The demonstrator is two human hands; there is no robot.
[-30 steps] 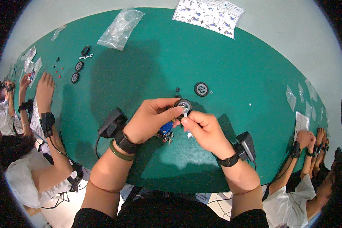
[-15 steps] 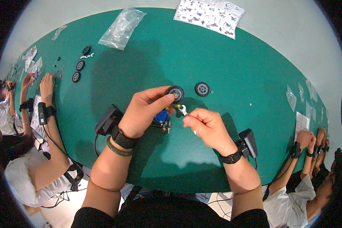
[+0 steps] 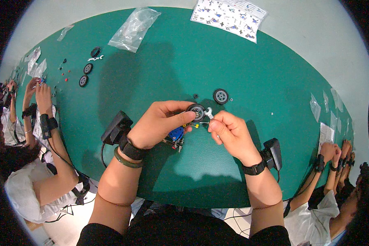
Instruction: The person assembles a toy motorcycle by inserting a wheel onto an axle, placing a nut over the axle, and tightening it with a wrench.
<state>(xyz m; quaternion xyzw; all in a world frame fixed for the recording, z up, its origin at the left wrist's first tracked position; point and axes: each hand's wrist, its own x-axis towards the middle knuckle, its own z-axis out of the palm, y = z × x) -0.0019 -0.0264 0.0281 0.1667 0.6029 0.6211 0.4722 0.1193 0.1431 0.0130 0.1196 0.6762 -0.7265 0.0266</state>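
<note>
While the left hand [image 3: 160, 125] pinches a small black wheel [image 3: 197, 111] against the blue toy chassis [image 3: 175, 135] held just above the surface [image 3: 160, 65], the right hand [image 3: 229, 133] has its fingers [image 3: 215, 121] closed on a small grey connector [image 3: 209, 111] touching the wheel's hub — this wheel looks about half fitted. A second wheel [image 3: 220, 96] lies loose just beyond, so more mounting seems left. Farther off on the green oval surface sit three spare wheels [image 3: 86, 74], an empty plastic bag [image 3: 133, 28] and an instruction sheet [image 3: 228, 16]. Other people's hands [image 3: 39, 88] work at both ends; pale floor lies beyond.
</note>
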